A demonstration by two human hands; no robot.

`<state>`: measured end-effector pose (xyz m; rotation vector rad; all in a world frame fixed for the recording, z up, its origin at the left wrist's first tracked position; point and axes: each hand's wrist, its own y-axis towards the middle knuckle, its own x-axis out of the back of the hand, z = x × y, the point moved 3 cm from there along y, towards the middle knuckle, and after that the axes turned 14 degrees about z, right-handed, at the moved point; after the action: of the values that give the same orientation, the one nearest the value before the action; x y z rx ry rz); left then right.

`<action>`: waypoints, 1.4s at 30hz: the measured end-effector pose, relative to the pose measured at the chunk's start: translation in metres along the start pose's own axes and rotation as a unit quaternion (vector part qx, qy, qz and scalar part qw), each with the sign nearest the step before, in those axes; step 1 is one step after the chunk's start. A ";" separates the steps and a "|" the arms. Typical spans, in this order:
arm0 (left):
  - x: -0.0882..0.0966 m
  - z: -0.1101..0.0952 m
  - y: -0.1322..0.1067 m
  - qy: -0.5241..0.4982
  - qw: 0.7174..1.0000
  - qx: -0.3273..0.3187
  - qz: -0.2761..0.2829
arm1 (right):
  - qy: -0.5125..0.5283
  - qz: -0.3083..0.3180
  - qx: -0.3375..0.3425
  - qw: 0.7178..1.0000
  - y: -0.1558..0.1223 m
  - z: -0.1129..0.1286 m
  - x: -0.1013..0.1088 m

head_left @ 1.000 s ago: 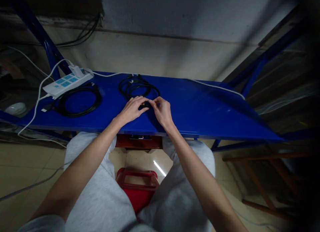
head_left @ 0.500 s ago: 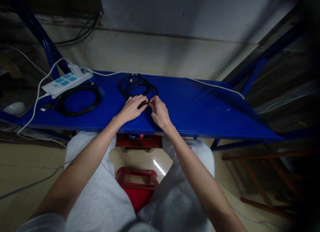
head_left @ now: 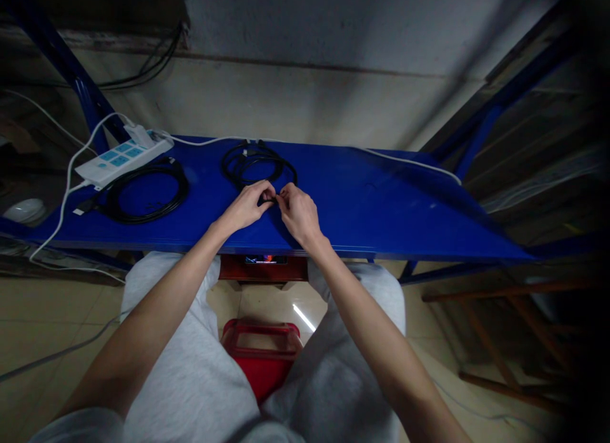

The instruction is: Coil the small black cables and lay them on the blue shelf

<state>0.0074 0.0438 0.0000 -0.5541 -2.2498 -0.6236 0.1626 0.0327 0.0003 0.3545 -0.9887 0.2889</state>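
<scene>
A loosely coiled black cable [head_left: 260, 156] lies on the blue tabletop [head_left: 381, 208], its ends toward the back edge. At the coil's near side my left hand [head_left: 250, 204] is closed, thumb and fingertips pinching a thin black stretch of cable. My right hand [head_left: 300, 214] meets it from the right, fingertips pinched on the same dark stretch. The fingers cover most of what lies between them, so any small tie there cannot be made out. A second black cable [head_left: 143, 217] rests in a neat round coil to the left, small dark bits inside its loop.
A white power strip [head_left: 121, 160] with blue sockets stands at the back left, a white plug in it. A white cord [head_left: 410, 162] runs along the back edge. Blue frame posts [head_left: 88, 106] rise at the sides. Below are a lit phone [head_left: 265, 260] and a red stool [head_left: 262, 367].
My hands stay pinched at the coil's near side, with the fingers shifting slightly and the left thumb and fingers parting a little. The whole view has drifted slightly.
</scene>
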 end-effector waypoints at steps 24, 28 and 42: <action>-0.002 0.001 0.002 0.090 0.994 0.053 0.035 | 0.192 0.036 0.117 0.974 0.025 -0.014 0.003; -0.002 0.000 0.002 0.112 0.991 0.069 0.036 | 0.268 0.032 0.070 0.960 0.030 -0.019 -0.006; -0.001 0.008 0.003 0.058 0.997 0.039 0.012 | 0.158 0.012 0.080 0.984 0.016 -0.005 0.000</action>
<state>0.0059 0.0505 -0.0048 -0.4935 -2.1460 -0.5381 0.1602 0.0488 0.0008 0.4293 -0.6582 0.4338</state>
